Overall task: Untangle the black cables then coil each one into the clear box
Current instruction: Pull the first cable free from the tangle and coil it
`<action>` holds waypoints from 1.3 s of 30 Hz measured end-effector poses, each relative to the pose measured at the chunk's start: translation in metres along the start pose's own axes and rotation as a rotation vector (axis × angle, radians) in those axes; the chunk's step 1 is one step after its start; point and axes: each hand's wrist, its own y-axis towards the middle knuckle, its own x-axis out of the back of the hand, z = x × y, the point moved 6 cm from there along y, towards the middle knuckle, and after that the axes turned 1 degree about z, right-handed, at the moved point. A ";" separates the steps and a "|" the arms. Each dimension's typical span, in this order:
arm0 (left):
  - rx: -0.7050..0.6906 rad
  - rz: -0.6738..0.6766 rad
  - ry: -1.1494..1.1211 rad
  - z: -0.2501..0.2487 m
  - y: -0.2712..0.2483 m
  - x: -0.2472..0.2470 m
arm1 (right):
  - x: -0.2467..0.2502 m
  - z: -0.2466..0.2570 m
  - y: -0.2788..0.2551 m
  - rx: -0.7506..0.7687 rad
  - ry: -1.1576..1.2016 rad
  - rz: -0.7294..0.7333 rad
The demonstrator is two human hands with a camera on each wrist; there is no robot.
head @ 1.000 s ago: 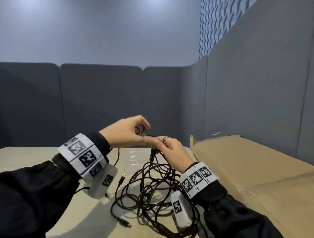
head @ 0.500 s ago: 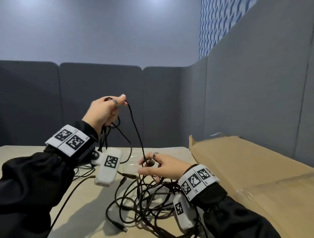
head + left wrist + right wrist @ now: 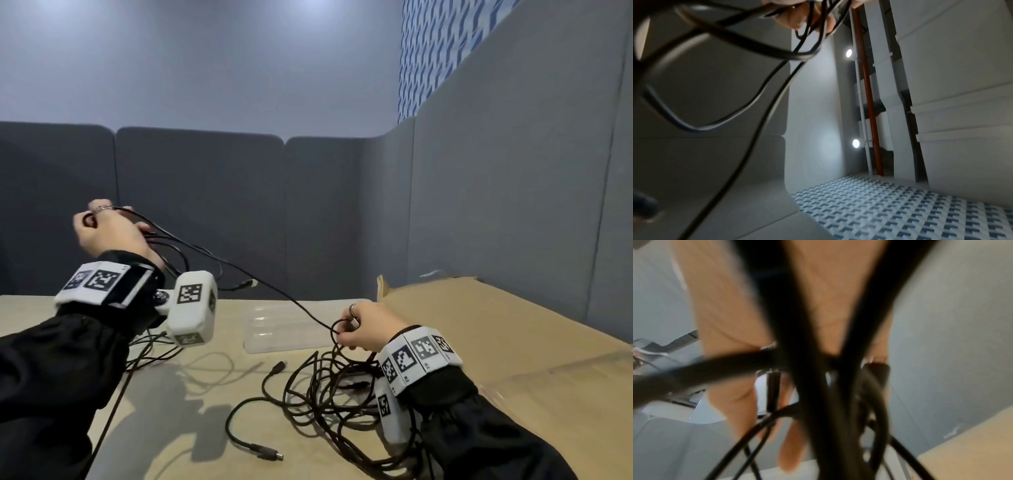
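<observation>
A tangle of black cables point(image 3: 329, 394) lies on the beige table in front of my right wrist. My left hand point(image 3: 109, 229) is raised high at the left and grips several loops of black cable point(image 3: 760, 47). One strand point(image 3: 260, 281) runs taut from it down to my right hand point(image 3: 356, 329). My right hand holds that strand and a small loop just above the tangle; close blurred cables point(image 3: 813, 386) cross its palm in the right wrist view. The clear box point(image 3: 274, 325) lies flat on the table between my hands, behind the tangle. A loose plug end point(image 3: 269, 455) lies near the front.
A large flattened cardboard sheet point(image 3: 496, 342) covers the table's right side. Grey partition panels point(image 3: 205, 205) close in the back and right. More cable point(image 3: 150, 353) hangs and trails on the table under my left wrist.
My left hand has swung up and out to the left with its loops, pulling one strand taut. My right hand has moved right and down, gripping the strand above the tangle.
</observation>
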 end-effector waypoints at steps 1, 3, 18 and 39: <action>-0.025 -0.030 -0.011 -0.001 0.007 0.004 | 0.001 -0.001 0.000 0.000 -0.047 -0.008; -0.067 0.023 0.034 -0.003 0.015 0.002 | 0.002 0.002 -0.001 0.018 -0.072 -0.012; -0.263 1.769 1.187 0.086 -0.174 -0.040 | 0.013 0.032 -0.019 0.175 0.013 -0.092; -0.644 0.996 1.847 0.051 0.000 -0.016 | 0.002 -0.006 -0.005 -0.062 -0.105 -0.016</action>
